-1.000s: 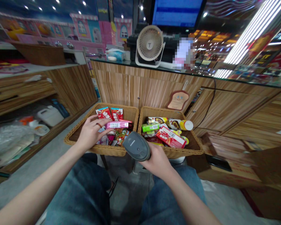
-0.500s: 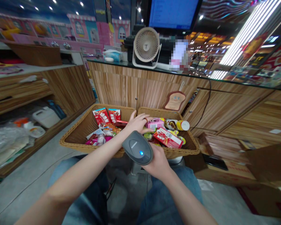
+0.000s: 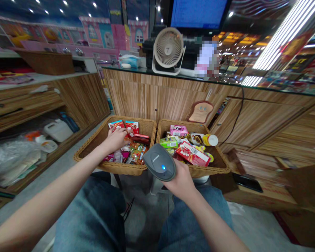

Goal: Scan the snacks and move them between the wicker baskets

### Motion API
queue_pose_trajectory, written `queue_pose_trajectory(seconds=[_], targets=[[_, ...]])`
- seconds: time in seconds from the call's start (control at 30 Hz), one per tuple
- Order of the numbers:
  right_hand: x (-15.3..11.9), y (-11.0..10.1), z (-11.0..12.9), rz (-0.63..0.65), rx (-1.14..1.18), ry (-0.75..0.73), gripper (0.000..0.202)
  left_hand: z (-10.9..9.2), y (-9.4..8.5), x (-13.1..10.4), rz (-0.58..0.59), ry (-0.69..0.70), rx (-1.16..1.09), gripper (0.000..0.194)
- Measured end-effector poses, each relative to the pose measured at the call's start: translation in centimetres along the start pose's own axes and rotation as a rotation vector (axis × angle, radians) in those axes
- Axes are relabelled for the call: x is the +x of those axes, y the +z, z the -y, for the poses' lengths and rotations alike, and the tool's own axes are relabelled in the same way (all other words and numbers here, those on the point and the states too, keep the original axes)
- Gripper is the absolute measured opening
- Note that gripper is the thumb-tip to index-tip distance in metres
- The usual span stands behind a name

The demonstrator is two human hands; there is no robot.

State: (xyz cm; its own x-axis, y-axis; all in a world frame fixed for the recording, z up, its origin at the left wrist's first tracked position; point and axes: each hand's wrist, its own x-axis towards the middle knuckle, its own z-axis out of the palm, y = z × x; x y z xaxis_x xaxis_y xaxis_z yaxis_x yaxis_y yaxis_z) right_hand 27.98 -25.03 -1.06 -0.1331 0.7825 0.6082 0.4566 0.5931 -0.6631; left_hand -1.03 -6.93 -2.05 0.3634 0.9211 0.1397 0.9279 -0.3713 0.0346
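Note:
My right hand (image 3: 182, 178) is closed around the handle of a dark grey barcode scanner (image 3: 160, 162), whose blue light is lit. The scanner is over the near side of two wicker baskets. My left hand (image 3: 117, 139) reaches over the left basket (image 3: 86, 148), fingers stretched out by the red snack packets (image 3: 132, 126); whether it touches them I cannot tell. Other small packs (image 3: 138, 154) lie below it. In the right basket (image 3: 222, 161) are a red box (image 3: 193, 154), a pink box (image 3: 178, 130), a green pack (image 3: 169, 142) and a yellow canister with a white lid (image 3: 210, 140).
A wooden counter (image 3: 131, 96) stands behind the baskets, bearing a white fan (image 3: 168, 49) and a monitor (image 3: 198, 14). At right, a black phone (image 3: 248, 182) lies on a cardboard box (image 3: 273, 194). An open shelf (image 3: 28, 126) with bottles and plastic bags is at left.
My left hand has moved left, from the right basket to the red packets in the left one. The pink box and green pack now show fully. The scanner stays in my right hand.

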Motion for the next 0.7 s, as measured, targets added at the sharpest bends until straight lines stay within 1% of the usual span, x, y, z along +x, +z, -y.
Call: queue_pose_trajectory(seconds=[0.07, 0.13, 0.3, 0.4, 0.5, 0.6, 0.7], targets=[[0.0, 0.1, -0.1, -0.008, -0.003, 0.007, 0.007, 0.1, 0.3, 0.3, 0.054, 0.016, 0.049, 0.053], [0.0, 0.1, -0.1, -0.007, 0.002, 0.013, 0.007, -0.3, 0.4, 0.7, 0.092, 0.042, 0.069, 0.049], [0.0, 0.0, 0.0, -0.002, 0.013, 0.015, 0.009, -1.5, -0.2, 3.0, 0.143, 0.063, 0.069, 0.045], [0.0, 0.0, -0.1, -0.005, 0.009, 0.019, 0.009, -2.1, -0.2, 4.8, 0.182, 0.065, 0.055, 0.051], [0.0, 0.0, -0.1, -0.004, 0.008, 0.019, 0.009, -2.8, 0.4, 6.0, 0.259, 0.083, 0.030, 0.066], [0.0, 0.0, -0.1, 0.000, 0.009, 0.020, 0.008, -3.3, 0.8, 6.2, 0.363, 0.107, 0.012, 0.075], [0.0, 0.0, -0.1, -0.006, 0.014, 0.018, 0.008, -3.2, 0.4, 5.4, 0.410, 0.132, 0.006, 0.072]])
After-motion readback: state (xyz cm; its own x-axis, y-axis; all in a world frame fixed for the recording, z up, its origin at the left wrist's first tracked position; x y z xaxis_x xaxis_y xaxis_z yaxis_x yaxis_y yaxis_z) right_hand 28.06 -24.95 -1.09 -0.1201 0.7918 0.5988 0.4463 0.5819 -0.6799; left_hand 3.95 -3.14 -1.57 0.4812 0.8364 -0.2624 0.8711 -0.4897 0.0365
